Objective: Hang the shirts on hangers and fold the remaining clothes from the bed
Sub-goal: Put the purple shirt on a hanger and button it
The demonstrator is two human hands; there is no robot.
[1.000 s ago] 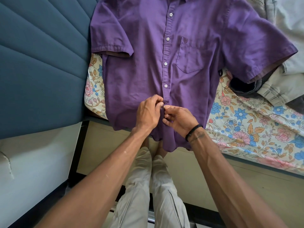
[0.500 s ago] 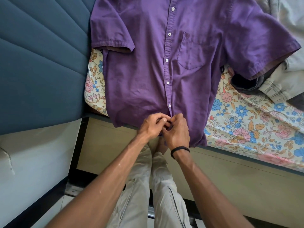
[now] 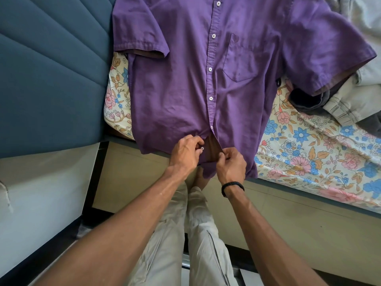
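A purple short-sleeved shirt [image 3: 177,83] lies flat, front up, on the floral bedsheet [image 3: 305,153], its hem hanging over the bed's near edge. Its placket is buttoned down to a gap at the bottom. My left hand [image 3: 185,153] pinches the left side of the placket at the lowest white button [image 3: 202,149]. My right hand [image 3: 231,164], with a black band on the wrist, pinches the right side of the placket at the hem. The two edges are held slightly apart, showing the brownish inside of the shirt. No hanger is in view.
A padded blue headboard [image 3: 51,69] stands at the left. Grey and dark clothes [image 3: 338,104] are heaped at the right, partly under the shirt's sleeve. The beige bed frame [image 3: 288,219] runs below the mattress; my legs in beige trousers [image 3: 185,244] stand against it.
Both hands have moved down the placket from a higher button to the lowest one at the hem. The two placket edges there now sit apart.
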